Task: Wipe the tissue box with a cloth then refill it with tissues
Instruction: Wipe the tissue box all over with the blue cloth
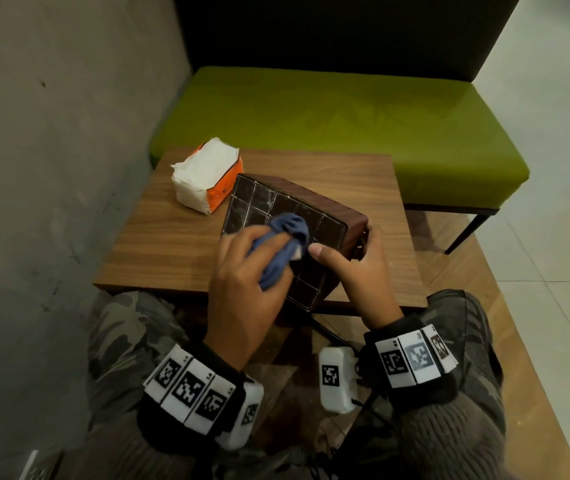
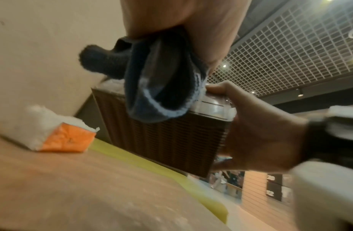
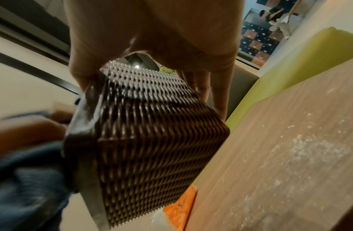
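A dark brown woven tissue box (image 1: 314, 216) is held tilted over the wooden table (image 1: 158, 244), its gridded flat face turned up toward me. My left hand (image 1: 242, 271) grips a bunched blue cloth (image 1: 287, 237) and presses it on that face. My right hand (image 1: 352, 268) grips the box's right side, thumb on the gridded face, fingers round the far side. In the left wrist view the cloth (image 2: 162, 87) hangs over the box (image 2: 167, 140). The right wrist view shows the box's weave (image 3: 148, 140) close up. A pack of white tissues in an orange wrapper (image 1: 205, 176) lies at the table's back left.
A green bench seat (image 1: 345, 123) with a dark backrest stands behind the table. A concrete wall (image 1: 51, 133) runs along the left. Pale tiled floor (image 1: 553, 237) lies to the right. White dust specks mark the tabletop (image 3: 290, 148).
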`<state>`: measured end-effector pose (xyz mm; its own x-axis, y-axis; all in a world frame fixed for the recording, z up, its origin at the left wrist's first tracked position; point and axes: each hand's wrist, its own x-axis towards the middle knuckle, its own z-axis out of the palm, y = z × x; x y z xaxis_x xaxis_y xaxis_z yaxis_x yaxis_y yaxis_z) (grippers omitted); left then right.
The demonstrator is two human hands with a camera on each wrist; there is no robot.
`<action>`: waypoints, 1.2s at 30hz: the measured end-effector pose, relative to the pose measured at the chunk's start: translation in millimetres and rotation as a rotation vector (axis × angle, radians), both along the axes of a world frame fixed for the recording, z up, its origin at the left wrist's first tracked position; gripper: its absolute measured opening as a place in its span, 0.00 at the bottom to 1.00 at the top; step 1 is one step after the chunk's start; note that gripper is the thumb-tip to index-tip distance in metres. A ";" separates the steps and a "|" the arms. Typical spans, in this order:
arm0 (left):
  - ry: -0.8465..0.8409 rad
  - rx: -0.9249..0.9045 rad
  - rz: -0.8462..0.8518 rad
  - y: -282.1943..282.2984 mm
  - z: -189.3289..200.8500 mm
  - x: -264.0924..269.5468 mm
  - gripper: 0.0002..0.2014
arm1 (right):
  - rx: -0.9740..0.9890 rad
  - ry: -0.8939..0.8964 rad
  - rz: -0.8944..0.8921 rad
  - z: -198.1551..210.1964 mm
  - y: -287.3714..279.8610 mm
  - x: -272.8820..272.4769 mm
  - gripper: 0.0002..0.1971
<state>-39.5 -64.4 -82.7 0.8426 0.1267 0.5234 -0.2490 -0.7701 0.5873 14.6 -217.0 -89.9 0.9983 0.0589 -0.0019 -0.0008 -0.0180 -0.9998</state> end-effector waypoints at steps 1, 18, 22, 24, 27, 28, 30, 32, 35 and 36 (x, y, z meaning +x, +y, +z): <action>-0.007 -0.037 0.057 6.1 1.0 5.5 0.19 | -0.002 -0.002 0.003 0.6 -0.5 -0.2 0.37; 0.005 -0.035 -0.059 -6.1 1.8 -5.2 0.15 | 0.009 0.013 -0.029 -2.0 4.2 -1.1 0.36; -0.058 0.018 0.012 -1.9 13.3 9.0 0.16 | 0.036 0.011 -0.022 -1.4 5.4 -3.2 0.37; -0.063 0.085 -0.003 -1.5 13.5 7.4 0.17 | 0.038 0.002 -0.012 0.7 3.6 -2.5 0.38; -0.046 0.111 -0.019 8.3 0.0 -2.4 0.17 | 0.062 0.024 -0.010 1.5 -2.3 -1.9 0.44; -0.041 0.108 -0.005 11.5 -3.5 -3.9 0.17 | 0.064 0.033 -0.009 1.7 -3.7 -2.0 0.45; -0.039 0.094 0.048 12.1 -4.4 -0.8 0.16 | 0.043 0.035 -0.002 1.0 -3.0 -1.7 0.45; -0.054 0.077 0.099 5.0 2.6 5.1 0.16 | 0.049 0.036 -0.007 1.7 0.0 -2.2 0.44; -0.086 0.003 0.148 -4.5 13.9 16.3 0.17 | 0.050 0.007 -0.010 5.1 0.5 -1.3 0.44; -0.092 -0.019 0.143 -5.6 15.0 18.4 0.18 | 0.052 0.000 -0.017 6.0 -0.2 -1.1 0.44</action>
<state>-21.1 -70.0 -67.7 0.7639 0.2524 0.5939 -0.1908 -0.7908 0.5815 13.5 -217.2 -84.0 0.9991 0.0417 0.0009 -0.0005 0.0337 -0.9994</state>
